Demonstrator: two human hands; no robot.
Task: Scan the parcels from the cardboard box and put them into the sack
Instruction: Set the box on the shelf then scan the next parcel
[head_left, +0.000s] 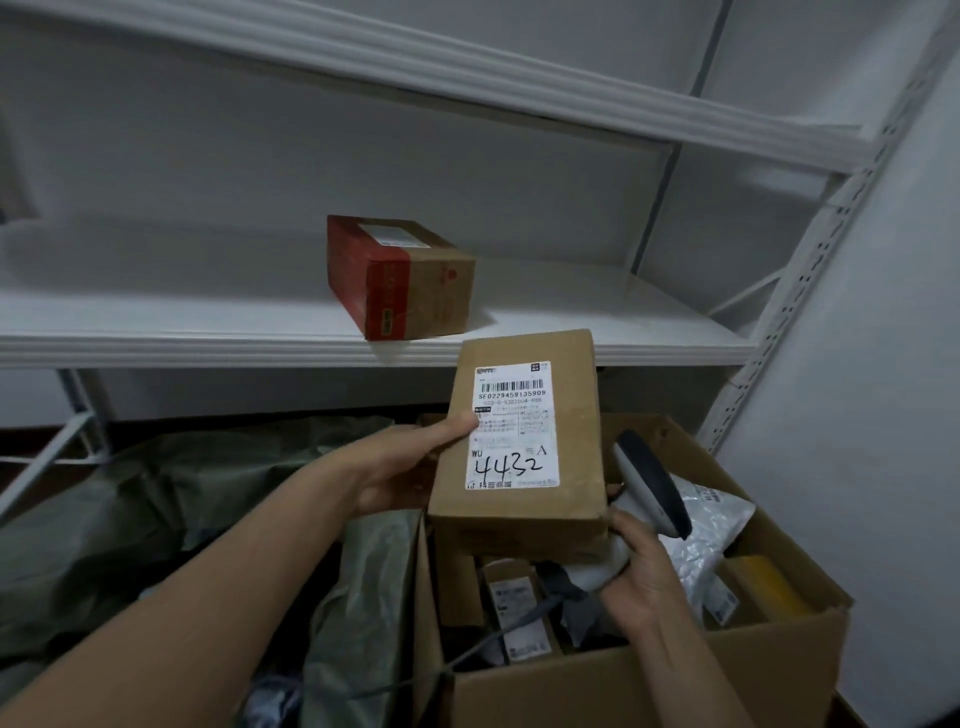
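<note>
My left hand grips a brown cardboard parcel by its left side, thumb on the white label marked "4432". The label with its barcode faces up. My right hand holds a grey and white barcode scanner by the handle, its head just right of the parcel. Below them stands the open cardboard box, with several small parcels and a silver bubble mailer inside. The dark green sack lies crumpled to the left of the box.
A white metal shelf runs across behind, with a red and brown carton on it. A perforated shelf upright rises at the right beside a white wall. The scanner's cable trails over the box's front edge.
</note>
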